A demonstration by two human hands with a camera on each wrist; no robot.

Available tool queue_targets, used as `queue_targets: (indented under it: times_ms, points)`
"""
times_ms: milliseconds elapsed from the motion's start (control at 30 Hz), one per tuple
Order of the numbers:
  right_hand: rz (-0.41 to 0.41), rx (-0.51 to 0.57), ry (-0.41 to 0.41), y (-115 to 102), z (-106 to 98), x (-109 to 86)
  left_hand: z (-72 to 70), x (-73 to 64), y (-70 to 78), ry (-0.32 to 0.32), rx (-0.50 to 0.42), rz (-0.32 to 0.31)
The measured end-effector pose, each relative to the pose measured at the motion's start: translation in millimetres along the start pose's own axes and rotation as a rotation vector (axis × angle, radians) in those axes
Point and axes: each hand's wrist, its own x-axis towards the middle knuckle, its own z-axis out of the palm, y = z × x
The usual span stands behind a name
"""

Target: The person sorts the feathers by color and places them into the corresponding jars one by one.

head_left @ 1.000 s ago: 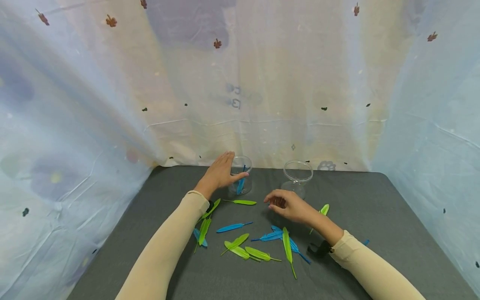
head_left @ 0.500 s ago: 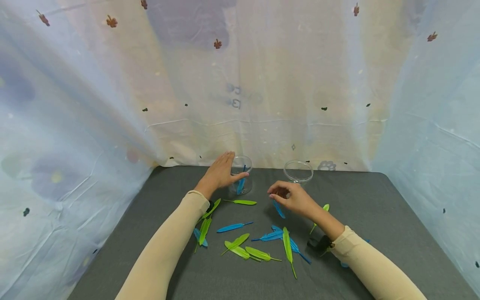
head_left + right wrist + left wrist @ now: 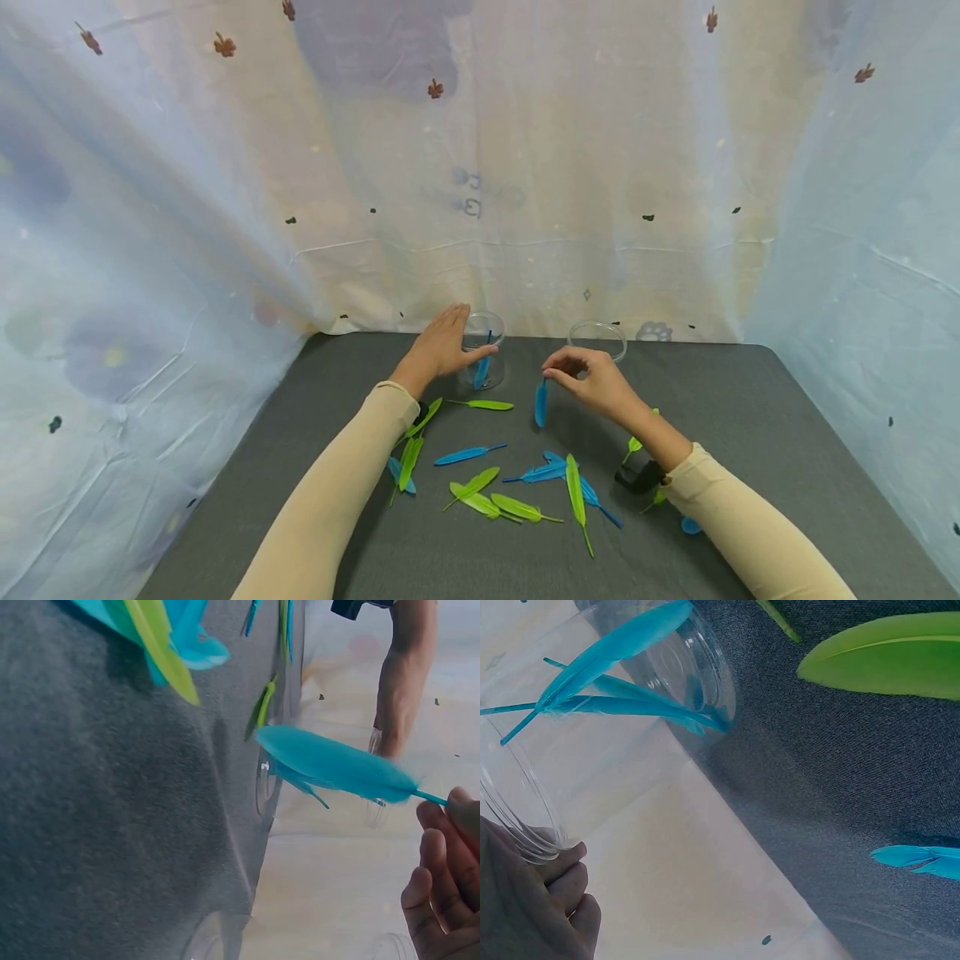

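Note:
My left hand (image 3: 438, 346) holds the rim of a clear, cup-like container (image 3: 493, 367) at the back of the table, its thumb across the near side. Blue feathers (image 3: 607, 656) lean inside that container, as the left wrist view shows. My right hand (image 3: 596, 383) pinches a blue feather (image 3: 541, 405) by its quill, between thumb and forefinger. This feather hangs vane down above the cloth, to the right of the held container. Behind the right hand stands a second clear container (image 3: 622, 346), largely hidden by that hand in the head view.
Loose green feathers (image 3: 517, 507) and blue feathers (image 3: 461, 456) lie across the dark grey cloth (image 3: 465, 567), some overlapping. One green feather (image 3: 489, 405) lies just in front of the held container. A patterned pale curtain (image 3: 525, 167) rises behind the table.
My right hand has risen and moved slightly right and back, lifting a blue feather that now hangs straight down in view. The left hand stays on the container.

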Motion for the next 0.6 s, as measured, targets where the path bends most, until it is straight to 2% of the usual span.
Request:
queue_targets:
  times_ms: [200,400,600]
  points:
    - [0.017,-0.03,0.078,-4.6,-5.2,8.4,0.4,0.3,-0.4,-0.001,-0.001,0.004]
    - [-0.001,-0.051,0.165,-4.0,-9.5,20.3,-1.0,-0.9,0.4,0.004,-0.004,0.008]
    - [0.002,-0.033,0.219,-3.3,-12.8,29.5,-1.1,-1.7,0.9,0.003,-0.007,0.007]
